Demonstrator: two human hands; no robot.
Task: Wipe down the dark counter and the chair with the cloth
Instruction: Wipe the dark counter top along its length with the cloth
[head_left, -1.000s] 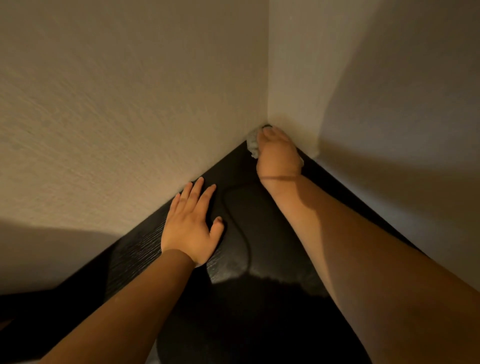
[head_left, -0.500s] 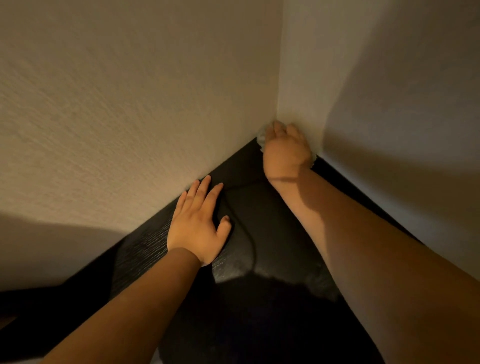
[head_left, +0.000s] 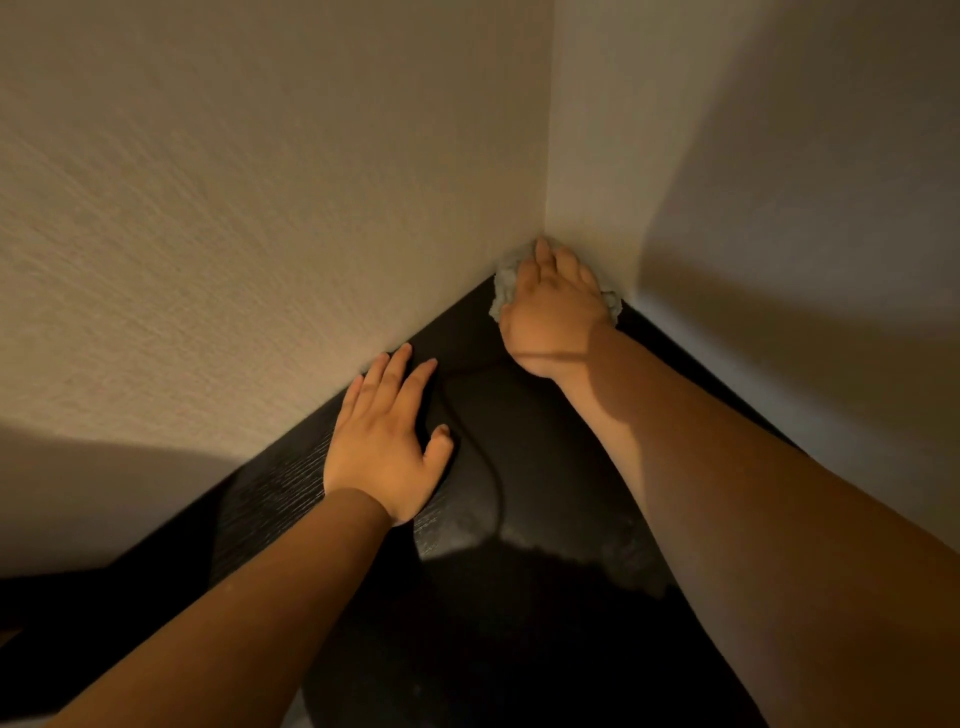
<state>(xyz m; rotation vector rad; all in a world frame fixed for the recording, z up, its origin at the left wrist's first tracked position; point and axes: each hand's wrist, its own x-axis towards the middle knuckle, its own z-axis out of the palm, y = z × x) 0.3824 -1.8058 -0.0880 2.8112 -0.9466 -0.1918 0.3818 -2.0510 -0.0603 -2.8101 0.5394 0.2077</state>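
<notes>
The right hand (head_left: 553, 306) reaches far out on a straight arm into the wall corner (head_left: 546, 228), palm down, fingers curled over a pale grey cloth (head_left: 503, 291) and gripping it against the bench (head_left: 545, 467). The cloth is bunched and nubby (terry-like, as far as the dim light allows), its edges showing on both sides of the hand, and it touches both walls where they meet the bench. The left hand (head_left: 387, 447) lies flat and open on the bench, nearer than the corner and to its left, fingers spread with their tips at the foot of the left wall (head_left: 234, 234), holding nothing. No writing or label can be read anywhere. The bench is black with a fine wood grain, and it wedges into the corner as a triangle. Both walls carry a rough, off-white textured finish; the right wall (head_left: 779, 182) is mostly in shadow.
</notes>
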